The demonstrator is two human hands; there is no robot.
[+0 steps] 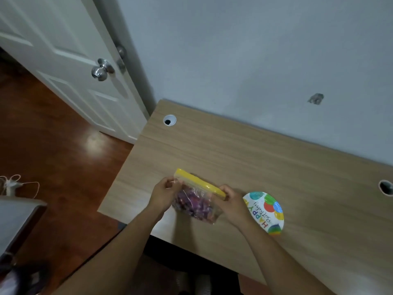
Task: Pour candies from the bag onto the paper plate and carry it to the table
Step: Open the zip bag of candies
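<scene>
A clear plastic bag with a yellow zip strip along its top holds purple and red candies. It is held just above the wooden desk near the front edge. My left hand pinches the bag's top left corner. My right hand grips the right end of the yellow strip. To the right of my right hand, a paper plate printed with balloons and "Happy Birthday" lies flat on the desk, partly hidden by my right wrist.
The desk stands against a pale blue wall and has cable holes at the back left and far right. A white door with a metal knob is at the left, above a dark wooden floor.
</scene>
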